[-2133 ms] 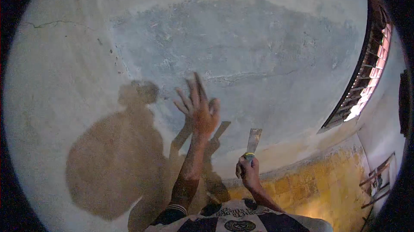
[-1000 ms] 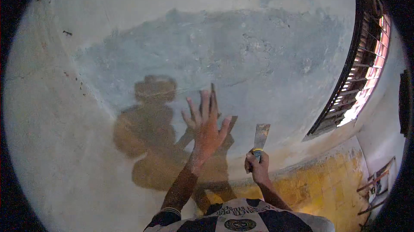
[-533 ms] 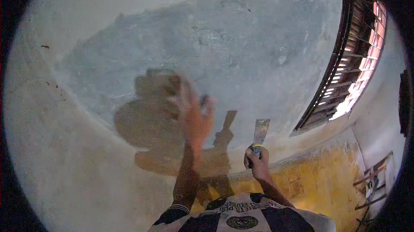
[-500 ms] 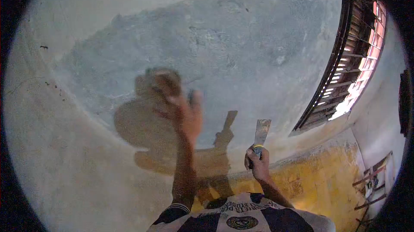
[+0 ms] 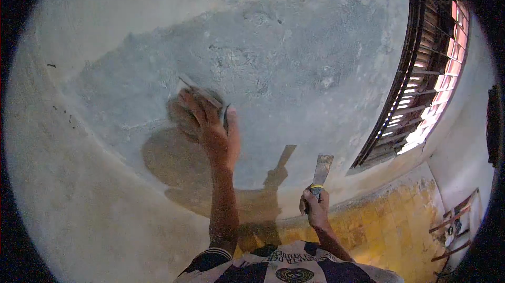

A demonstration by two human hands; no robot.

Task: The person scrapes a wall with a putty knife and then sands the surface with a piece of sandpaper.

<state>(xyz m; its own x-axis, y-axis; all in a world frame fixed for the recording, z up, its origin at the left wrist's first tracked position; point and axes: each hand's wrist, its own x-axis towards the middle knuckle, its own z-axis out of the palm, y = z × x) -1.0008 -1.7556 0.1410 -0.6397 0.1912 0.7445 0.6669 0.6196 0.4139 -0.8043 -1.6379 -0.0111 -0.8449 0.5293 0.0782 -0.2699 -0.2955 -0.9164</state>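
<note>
My left hand (image 5: 214,133) presses against the grey patched area of the wall (image 5: 294,46). Under its fingers is a thin greyish sheet that looks like sandpaper (image 5: 202,92), its straight edge showing past the fingertips. Lower down and to the right, my right hand (image 5: 317,206) is closed around the handle of a putty knife (image 5: 324,169). The knife's blade points upward and is smeared with whitish residue; a yellow band rings its neck. Both hands cast shadows on the wall.
A barred, slatted window (image 5: 426,72) opens in the wall on the right. Yellow tiles (image 5: 384,220) line the lower wall. Farther right, a reddish wooden frame (image 5: 456,225) stands near the white side wall (image 5: 463,162).
My left hand was blurred by motion and now shows sharply, a little lower on the patch with the sheet's edge visible. The putty knife stays in my right hand. The view has shifted slightly.
</note>
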